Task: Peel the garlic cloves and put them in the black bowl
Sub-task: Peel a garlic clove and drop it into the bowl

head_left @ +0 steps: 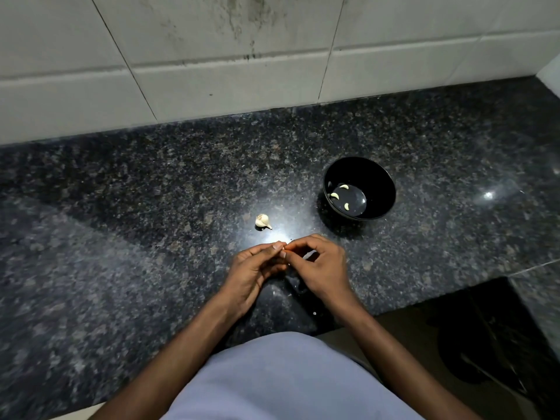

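My left hand [253, 272] and my right hand [318, 265] meet over the counter's front part, fingertips together. Between them they pinch a small garlic clove [284, 245], mostly hidden by the fingers. A partial garlic bulb [262, 221] lies on the counter just beyond the hands, to the left. The black bowl [378, 180] stands to the right and farther back, with three peeled cloves [335, 195] on its bottom.
The dark speckled granite counter [151, 207] runs up to a white tiled wall [212, 56] at the back. Its front edge steps back at the right, over a dark opening [485, 328]. Small bits of peel lie near the hands.
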